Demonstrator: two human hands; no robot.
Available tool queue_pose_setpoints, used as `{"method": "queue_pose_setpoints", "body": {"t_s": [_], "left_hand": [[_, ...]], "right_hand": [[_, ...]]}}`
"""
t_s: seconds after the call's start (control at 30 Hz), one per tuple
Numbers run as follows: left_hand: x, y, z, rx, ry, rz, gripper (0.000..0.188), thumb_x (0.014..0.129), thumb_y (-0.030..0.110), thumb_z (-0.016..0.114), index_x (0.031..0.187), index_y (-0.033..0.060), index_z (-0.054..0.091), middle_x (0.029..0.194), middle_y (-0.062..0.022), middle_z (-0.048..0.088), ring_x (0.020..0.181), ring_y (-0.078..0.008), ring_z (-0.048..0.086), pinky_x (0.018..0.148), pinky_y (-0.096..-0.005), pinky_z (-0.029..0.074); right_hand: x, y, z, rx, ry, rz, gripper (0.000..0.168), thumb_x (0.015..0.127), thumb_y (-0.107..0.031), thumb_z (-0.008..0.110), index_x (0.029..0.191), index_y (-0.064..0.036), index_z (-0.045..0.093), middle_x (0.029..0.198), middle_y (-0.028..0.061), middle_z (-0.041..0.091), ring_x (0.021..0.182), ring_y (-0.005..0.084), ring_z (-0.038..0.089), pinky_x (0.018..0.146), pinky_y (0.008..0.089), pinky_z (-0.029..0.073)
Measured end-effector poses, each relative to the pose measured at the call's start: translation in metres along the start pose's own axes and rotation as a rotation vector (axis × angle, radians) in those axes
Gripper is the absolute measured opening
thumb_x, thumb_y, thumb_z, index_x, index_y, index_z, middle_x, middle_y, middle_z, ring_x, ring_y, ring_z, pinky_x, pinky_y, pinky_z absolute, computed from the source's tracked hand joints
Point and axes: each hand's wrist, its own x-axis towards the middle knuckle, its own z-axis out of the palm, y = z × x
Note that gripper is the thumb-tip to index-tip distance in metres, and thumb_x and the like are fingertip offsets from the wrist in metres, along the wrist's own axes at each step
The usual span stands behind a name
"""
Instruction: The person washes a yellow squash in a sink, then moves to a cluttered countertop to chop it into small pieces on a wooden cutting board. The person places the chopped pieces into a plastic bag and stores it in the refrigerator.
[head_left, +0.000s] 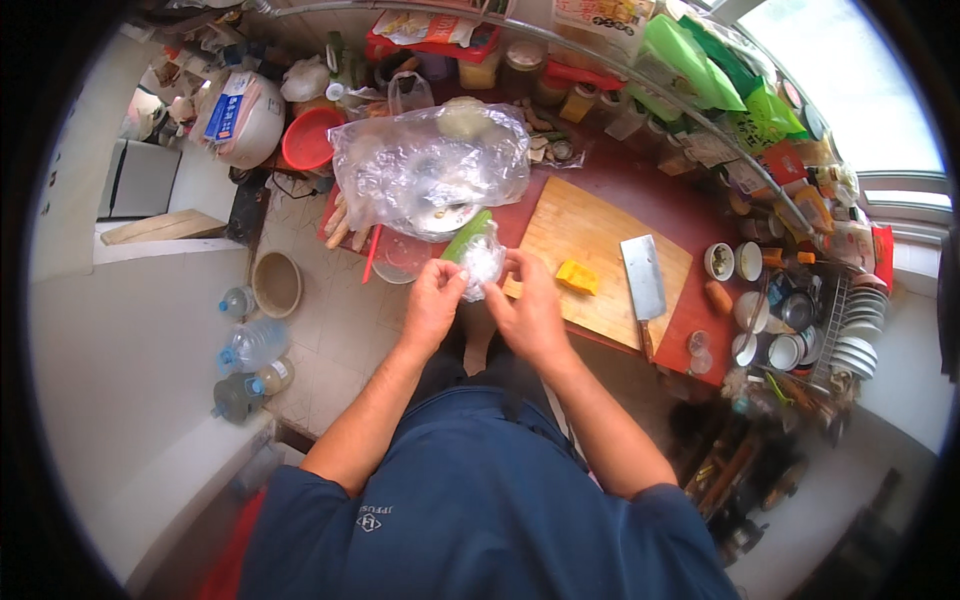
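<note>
My left hand (433, 300) and my right hand (529, 304) pinch a crumpled clear plastic wrap (481, 264) between them, just off the table's near edge. The wrap covers the near end of a green cucumber-like vegetable (466, 236), whose far end lies bare towards a white plate (442, 219). Right of my hands, a yellow-orange piece of pumpkin or squash (577, 277) sits on the wooden cutting board (600, 217). A cleaver (643, 281) lies on the board's right part, its wooden handle towards me.
A large clear plastic sheet (427, 161) covers dishes behind my hands. The red basin (311, 139) stands at the left. Small bowls (719, 262), an orange-brown root vegetable (718, 298) and a dish rack (832, 330) are at the right. Bottles (259, 345) stand on the floor.
</note>
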Motion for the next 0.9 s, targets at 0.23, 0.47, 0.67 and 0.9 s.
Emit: {"method": "queue_pose_setpoints", "body": {"t_s": [0.23,0.47,0.67,0.9], "left_hand": [[-0.005,-0.011,0.014,0.105,-0.044,0.002,0.011,0.098,0.013,0.061,0.102,0.0037,0.056,0.092,-0.0010,0.061,0.082,-0.0073,0.058,0.072,-0.0255,0.049],[-0.008,-0.018,0.022,-0.288,0.006,-0.105,0.010,0.103,0.016,0.055,0.105,0.0070,0.058,0.104,-0.0029,0.062,0.090,-0.0092,0.059,0.079,-0.0266,0.052],[-0.009,-0.019,0.028,-0.304,-0.253,-0.046,0.023,0.105,0.023,0.052,0.119,0.0062,0.056,0.108,-0.0047,0.061,0.097,-0.0115,0.058,0.087,-0.0287,0.049],[-0.007,0.010,0.051,-0.165,-0.188,-0.183,0.046,0.098,0.035,0.063,0.132,0.0061,0.053,0.120,-0.0032,0.060,0.110,-0.0143,0.057,0.091,-0.0312,0.048]], "right_hand": [[0.013,0.038,0.011,0.009,0.037,0.310,0.019,0.085,-0.007,0.063,0.101,0.003,0.058,0.092,0.0225,0.064,0.088,0.0392,0.064,0.079,0.0454,0.051],[-0.002,0.037,0.004,0.110,0.021,0.298,0.014,0.087,-0.006,0.066,0.094,0.001,0.056,0.086,0.0172,0.060,0.077,0.0306,0.060,0.071,0.0409,0.050],[-0.009,0.076,-0.003,0.622,-0.078,0.439,0.010,0.096,-0.008,0.059,0.102,0.000,0.061,0.092,0.0058,0.066,0.080,0.0128,0.061,0.071,0.0292,0.052],[-0.007,0.080,-0.015,0.907,-0.111,0.542,0.013,0.100,-0.008,0.055,0.107,-0.002,0.064,0.100,0.0039,0.067,0.088,0.0110,0.061,0.079,0.0267,0.051]]}}
